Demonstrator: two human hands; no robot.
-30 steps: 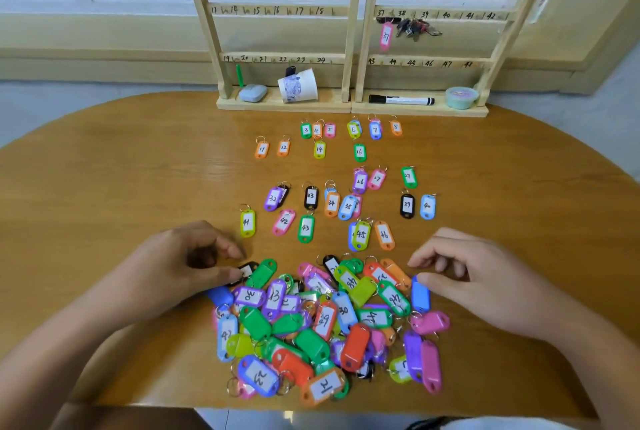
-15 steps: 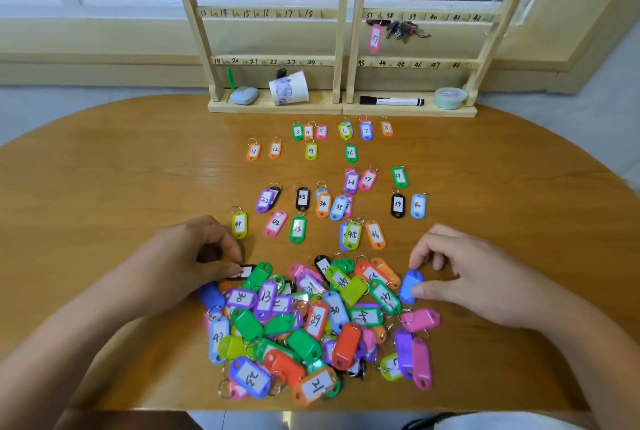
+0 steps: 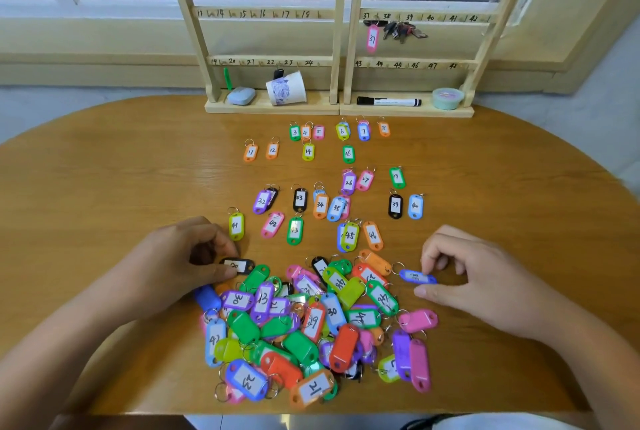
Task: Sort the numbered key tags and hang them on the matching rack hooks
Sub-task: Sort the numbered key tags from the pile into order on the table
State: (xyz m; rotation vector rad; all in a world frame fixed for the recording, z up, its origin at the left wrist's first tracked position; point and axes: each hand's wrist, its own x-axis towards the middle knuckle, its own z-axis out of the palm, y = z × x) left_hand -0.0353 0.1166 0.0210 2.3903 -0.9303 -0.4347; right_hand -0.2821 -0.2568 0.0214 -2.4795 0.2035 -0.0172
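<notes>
With left hand [image 3: 173,263] pinching a black key tag [image 3: 237,265], right hand [image 3: 478,277] a blue key tag [image 3: 417,277], each number should be read before placing.

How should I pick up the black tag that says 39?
Probably pinch black tag 39 by its two long edges, coming straight down from above. It lies flat on the table, label up, and its narrow body suits a finger-and-thumb pinch. Blue tag 40 lies close on its right, so keep that finger tucked in.
</notes>
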